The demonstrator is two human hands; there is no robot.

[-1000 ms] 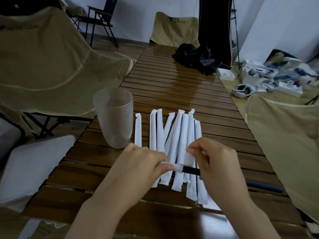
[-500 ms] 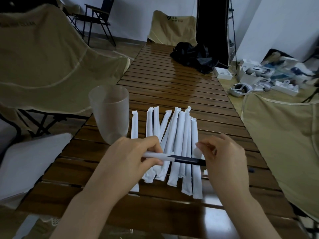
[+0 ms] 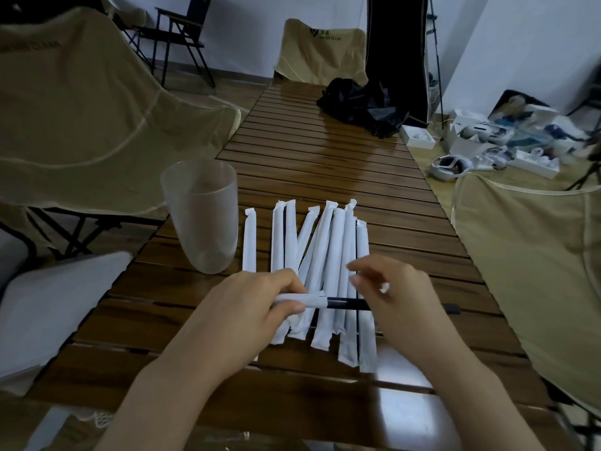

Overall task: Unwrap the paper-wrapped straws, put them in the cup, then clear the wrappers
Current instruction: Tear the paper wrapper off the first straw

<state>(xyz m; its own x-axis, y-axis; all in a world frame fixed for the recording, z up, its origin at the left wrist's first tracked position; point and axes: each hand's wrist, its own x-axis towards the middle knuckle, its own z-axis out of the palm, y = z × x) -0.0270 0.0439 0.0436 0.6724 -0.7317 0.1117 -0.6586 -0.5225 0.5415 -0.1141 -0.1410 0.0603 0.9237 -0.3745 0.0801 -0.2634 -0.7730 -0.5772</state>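
A frosted plastic cup (image 3: 203, 219) stands upright on the slatted wooden table (image 3: 325, 164). To its right, several paper-wrapped straws (image 3: 320, 265) lie side by side. My left hand (image 3: 260, 307) grips the wrapped half of one straw held crosswise above them. That black straw (image 3: 346, 303) sticks out bare to the right, passes under my right hand (image 3: 400, 301), and its tip (image 3: 452, 309) shows beyond. A small white wrapper scrap (image 3: 384, 287) is tucked among my right hand's fingers. Its forefinger and thumb are apart just above the straw.
Tan folding chairs stand to the left (image 3: 81, 118), right (image 3: 533, 262) and at the far end (image 3: 320, 53). A black cloth bundle (image 3: 361, 104) lies on the far table. White boxes and headsets (image 3: 487, 144) clutter the floor at right. A pale cushion (image 3: 48, 307) sits near left.
My right hand tore off the wrapper end and slid right, baring more of the black straw. Its forefinger and thumb have now spread apart. My left hand keeps its grip.
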